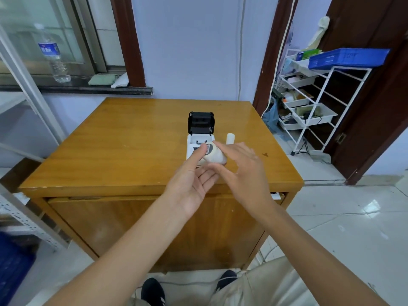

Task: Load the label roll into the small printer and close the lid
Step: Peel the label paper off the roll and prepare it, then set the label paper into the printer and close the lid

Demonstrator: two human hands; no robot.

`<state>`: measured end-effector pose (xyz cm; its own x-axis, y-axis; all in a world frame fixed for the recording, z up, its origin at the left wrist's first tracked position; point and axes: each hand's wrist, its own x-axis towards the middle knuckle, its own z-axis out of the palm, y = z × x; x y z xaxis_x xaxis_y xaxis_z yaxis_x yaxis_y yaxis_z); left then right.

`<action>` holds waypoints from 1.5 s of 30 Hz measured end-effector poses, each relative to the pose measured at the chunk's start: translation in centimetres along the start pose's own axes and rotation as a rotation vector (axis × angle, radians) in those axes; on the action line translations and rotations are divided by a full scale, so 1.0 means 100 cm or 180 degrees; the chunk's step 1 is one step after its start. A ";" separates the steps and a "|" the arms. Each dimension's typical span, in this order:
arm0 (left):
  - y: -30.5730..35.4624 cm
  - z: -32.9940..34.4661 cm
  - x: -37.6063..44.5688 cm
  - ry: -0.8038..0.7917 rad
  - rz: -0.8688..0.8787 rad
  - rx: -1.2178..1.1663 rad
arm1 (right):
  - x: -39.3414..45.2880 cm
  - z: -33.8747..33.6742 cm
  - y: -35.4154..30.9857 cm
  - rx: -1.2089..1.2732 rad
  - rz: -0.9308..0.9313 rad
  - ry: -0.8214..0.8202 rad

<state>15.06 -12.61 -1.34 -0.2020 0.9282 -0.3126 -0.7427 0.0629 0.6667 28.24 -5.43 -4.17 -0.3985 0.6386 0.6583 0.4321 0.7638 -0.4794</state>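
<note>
Both hands are on the label roll [213,153], held just above the printer [199,141] near the middle of the table [123,146]. The left hand [191,182] cups it with the forefinger against the end; the right hand [244,171] pinches from the other side, probably to line it up. The lid [201,122] stands open toward the far edge, so the bay's ready. Can't tell if the roll's touching the printer yet.

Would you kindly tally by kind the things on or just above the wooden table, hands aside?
Printers: 1, the small printer with its black lid standing open.
Label rolls: 1, the label roll, held between the left hand and right hand.
Small white cylinders: 1, the white cylinder right of the printer.
Total: 3
</note>
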 end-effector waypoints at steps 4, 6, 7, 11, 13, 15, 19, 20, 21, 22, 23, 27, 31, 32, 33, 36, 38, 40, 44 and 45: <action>0.007 -0.007 0.004 -0.0053 -0.0085 0.0031 | 0.014 -0.007 0.011 -0.0024 -0.0218 -0.0463; 0.010 -0.007 0.007 -0.0102 -0.0067 0.0034 | 0.020 -0.007 0.010 0.0109 -0.0138 -0.0468; 0.012 -0.006 0.010 -0.0112 -0.0037 0.0075 | 0.022 -0.006 0.008 0.0200 -0.0096 -0.0416; 0.020 -0.008 0.020 -0.0205 0.0096 0.0351 | 0.024 0.002 0.002 0.0087 -0.0108 -0.0057; 0.026 -0.011 0.025 -0.0358 0.0145 0.0528 | 0.028 0.003 0.003 -0.0098 -0.0153 0.0016; 0.032 -0.011 0.031 -0.0398 0.0364 0.0990 | 0.037 0.002 0.004 -0.0186 -0.0172 -0.0038; 0.052 -0.022 0.058 0.0095 0.2277 0.3971 | 0.073 0.000 0.021 -0.0456 -0.0182 -0.0317; 0.059 -0.031 0.069 0.0122 0.2760 0.4852 | 0.083 0.001 0.027 -0.0582 -0.0186 -0.0456; 0.065 -0.040 0.081 0.0039 0.3039 0.5594 | 0.092 0.003 0.032 -0.0730 -0.0190 -0.0612; 0.069 -0.050 0.092 -0.0089 0.3118 0.6173 | 0.098 0.007 0.037 -0.0865 -0.0184 -0.0765; 0.071 -0.059 0.101 -0.0205 0.3018 0.6600 | 0.103 0.012 0.041 -0.0957 -0.0163 -0.0892; 0.065 -0.073 0.116 -0.0386 0.2685 0.7000 | 0.117 0.028 0.050 -0.0896 -0.0011 -0.1047; 0.060 -0.074 0.121 -0.0193 0.2826 0.6880 | 0.128 0.038 0.059 -0.0886 0.0052 -0.1153; 0.059 -0.074 0.121 -0.0194 0.2778 0.6842 | 0.130 0.040 0.060 -0.0885 0.0056 -0.1202; 0.059 -0.074 0.121 -0.0208 0.2734 0.6784 | 0.132 0.041 0.061 -0.0857 0.0081 -0.1270; 0.058 -0.074 0.120 -0.0236 0.2813 0.6650 | 0.137 0.044 0.064 -0.0770 0.0133 -0.1468; 0.058 -0.073 0.119 -0.0166 0.2850 0.6660 | 0.137 0.048 0.067 -0.0749 0.0100 -0.1552; 0.058 -0.073 0.118 -0.0028 0.2756 0.6588 | 0.136 0.053 0.069 -0.0760 0.0061 -0.1600; 0.059 -0.074 0.121 0.0136 0.2656 0.6602 | 0.143 0.053 0.067 -0.1062 -0.0035 -0.1778; 0.059 -0.075 0.122 0.0150 0.2651 0.6622 | 0.147 0.050 0.064 -0.1215 -0.0067 -0.1933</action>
<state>3.47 -3.67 -6.29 -0.0498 0.9391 0.3400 0.9858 -0.0085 0.1678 21.06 9.33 -0.47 -0.7416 0.6482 0.1728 0.6281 0.7614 -0.1606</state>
